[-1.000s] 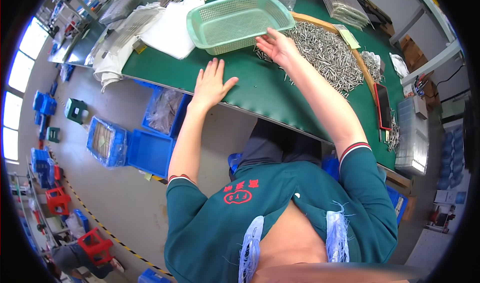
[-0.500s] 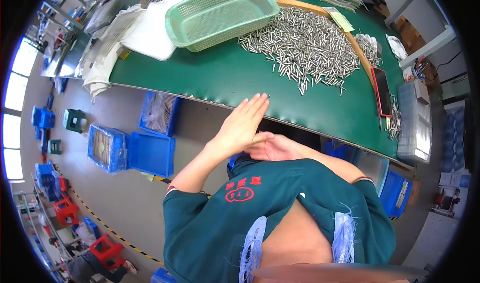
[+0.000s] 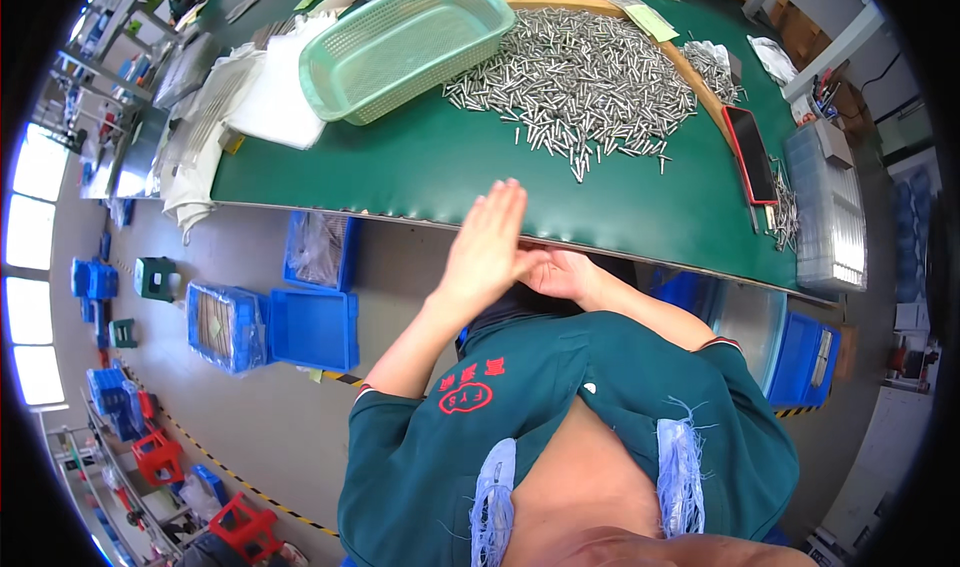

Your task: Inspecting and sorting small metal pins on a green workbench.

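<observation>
Two hands together, left flat

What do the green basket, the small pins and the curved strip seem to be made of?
Basket: probably plastic, slightly glossy, with evenly perforated, moulded-looking walls. Pins: likely metal, polished, as they are silvery with bright glints. Strip: perhaps wood, fairly matte, by its tan colour; no grain is clear.

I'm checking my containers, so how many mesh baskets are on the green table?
1: the light-green mesh basket sits on the green table, left of the metal pins. Any nested beneath would be hidden.
</observation>
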Demonstrator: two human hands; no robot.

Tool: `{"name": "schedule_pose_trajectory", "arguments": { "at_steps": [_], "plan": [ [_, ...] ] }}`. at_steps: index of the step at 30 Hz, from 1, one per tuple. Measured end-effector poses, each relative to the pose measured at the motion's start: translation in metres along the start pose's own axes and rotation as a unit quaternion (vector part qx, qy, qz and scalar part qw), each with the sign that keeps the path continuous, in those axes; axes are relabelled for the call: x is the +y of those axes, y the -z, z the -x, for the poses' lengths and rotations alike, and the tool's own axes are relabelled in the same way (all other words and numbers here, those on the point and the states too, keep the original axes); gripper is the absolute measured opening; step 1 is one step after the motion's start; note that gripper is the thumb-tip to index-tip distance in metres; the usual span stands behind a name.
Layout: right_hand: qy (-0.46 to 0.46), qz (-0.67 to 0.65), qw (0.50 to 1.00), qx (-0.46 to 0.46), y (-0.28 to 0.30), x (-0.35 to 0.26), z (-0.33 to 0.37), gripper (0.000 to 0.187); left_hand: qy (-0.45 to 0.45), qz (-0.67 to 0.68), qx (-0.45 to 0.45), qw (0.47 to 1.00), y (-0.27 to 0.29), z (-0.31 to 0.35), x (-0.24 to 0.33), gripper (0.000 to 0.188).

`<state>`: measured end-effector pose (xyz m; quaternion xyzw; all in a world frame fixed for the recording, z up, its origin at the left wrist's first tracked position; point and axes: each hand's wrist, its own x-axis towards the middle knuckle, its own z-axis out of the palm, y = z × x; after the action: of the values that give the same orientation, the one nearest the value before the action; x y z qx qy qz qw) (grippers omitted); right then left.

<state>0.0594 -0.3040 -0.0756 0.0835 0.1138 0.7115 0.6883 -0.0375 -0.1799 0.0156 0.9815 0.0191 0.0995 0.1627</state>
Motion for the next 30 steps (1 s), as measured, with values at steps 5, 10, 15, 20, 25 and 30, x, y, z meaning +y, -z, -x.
{"name": "schedule_pose_trajectory", "arguments": {
  "at_steps": [5, 10, 15, 20, 25, 30],
  "plan": [
    [0.047, -0.048, 0.998, 0.002, 0.028, -0.016, 0.021, 0.034, -0.104, 0.168, -0.084, 0.977, 0.017, 0.006, 0.020, 0.055],
    [0.049, -0.047, 0.992, 0.103, -0.010, -0.003, 0.024, 0.044, 0.013, 0.088, 0.140, 0.986, 0.014, -0.047, -0.033, 0.022],
    [0.013, -0.057, 0.995, 0.079, -0.012, 0.001, 0.027, 0.048, 0.114, -0.064, 0.152, 0.980, -0.002, -0.107, -0.061, 0.022],
    [0.036, -0.021, 0.994, 0.104, -0.017, 0.001, 0.035, 0.046, 0.114, -0.116, 0.146, 0.976, -0.006, -0.118, -0.060, 0.017],
    [0.009, 0.000, 0.993, 0.121, -0.024, 0.000, 0.041, 0.046, 0.069, -0.036, 0.065, 0.995, 0.011, -0.076, -0.041, 0.012],
    [-0.008, -0.007, 1.000, 0.021, -0.019, 0.003, 0.040, 0.040, -0.044, 0.113, -0.078, 0.990, 0.026, -0.019, 0.023, 0.008]
  ]
}}
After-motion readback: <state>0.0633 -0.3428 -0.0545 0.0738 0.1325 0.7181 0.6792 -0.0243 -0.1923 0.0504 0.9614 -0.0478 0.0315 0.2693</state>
